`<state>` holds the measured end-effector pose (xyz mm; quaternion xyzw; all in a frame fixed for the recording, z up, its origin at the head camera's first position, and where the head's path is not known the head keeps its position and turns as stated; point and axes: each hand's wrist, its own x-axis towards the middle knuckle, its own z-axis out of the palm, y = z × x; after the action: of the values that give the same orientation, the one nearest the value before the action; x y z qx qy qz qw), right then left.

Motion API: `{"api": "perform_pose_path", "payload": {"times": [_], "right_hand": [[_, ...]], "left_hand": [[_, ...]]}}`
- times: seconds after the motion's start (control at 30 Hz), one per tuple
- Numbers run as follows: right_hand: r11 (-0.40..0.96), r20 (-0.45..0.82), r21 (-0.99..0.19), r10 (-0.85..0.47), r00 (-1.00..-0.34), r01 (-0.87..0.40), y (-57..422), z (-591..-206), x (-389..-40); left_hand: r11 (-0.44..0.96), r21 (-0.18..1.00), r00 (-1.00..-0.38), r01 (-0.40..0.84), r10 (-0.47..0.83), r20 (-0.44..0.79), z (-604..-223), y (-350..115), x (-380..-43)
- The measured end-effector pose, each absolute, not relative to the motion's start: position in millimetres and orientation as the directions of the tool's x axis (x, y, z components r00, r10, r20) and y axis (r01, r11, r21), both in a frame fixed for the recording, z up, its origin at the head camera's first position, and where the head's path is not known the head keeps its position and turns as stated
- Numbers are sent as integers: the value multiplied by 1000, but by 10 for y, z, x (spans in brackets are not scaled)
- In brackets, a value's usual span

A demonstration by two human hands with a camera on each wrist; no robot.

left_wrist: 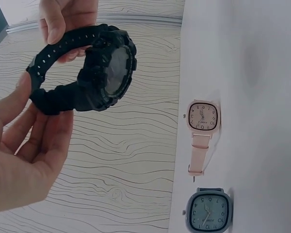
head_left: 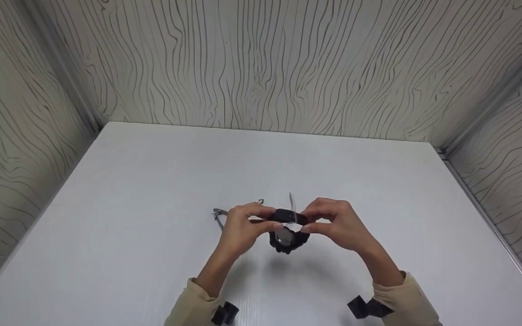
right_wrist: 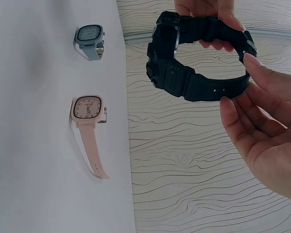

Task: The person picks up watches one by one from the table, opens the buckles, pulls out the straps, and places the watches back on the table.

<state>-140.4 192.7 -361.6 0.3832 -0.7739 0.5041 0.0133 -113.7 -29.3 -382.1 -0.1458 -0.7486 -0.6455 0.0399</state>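
Observation:
A black wristwatch with a round face and a thick strap is held up above the table between both hands. Its strap forms a loop, with the two ends overlapping at the side away from the face. My left hand pinches the strap from the left, thumb below and fingers above. On the other side, my right hand grips the strap between thumb and fingers near the overlap. The right wrist view shows small holes along the strap by the right fingertips. The buckle is partly hidden by fingers.
On the white table lie a pink square-faced watch and a blue-grey square-faced watch, beyond the hands and partly covered by them in the head view. Wood-patterned panels enclose the table at the back and sides.

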Motion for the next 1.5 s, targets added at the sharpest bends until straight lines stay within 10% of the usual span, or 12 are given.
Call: {"api": "perform_pose_path", "payload": {"times": [1.2,1.5], "right_hand": [[171,345,-833,-583,-735,-526,1961,-3575,-1331],[252,233,-841,-630,-741,-478,2033,-3720,-1401]], "left_hand": [[88,970,-961,226,185,208,-3883,-327,-1158],[254,942,-961,220,224,164,-3870,-319,-1148]]}}
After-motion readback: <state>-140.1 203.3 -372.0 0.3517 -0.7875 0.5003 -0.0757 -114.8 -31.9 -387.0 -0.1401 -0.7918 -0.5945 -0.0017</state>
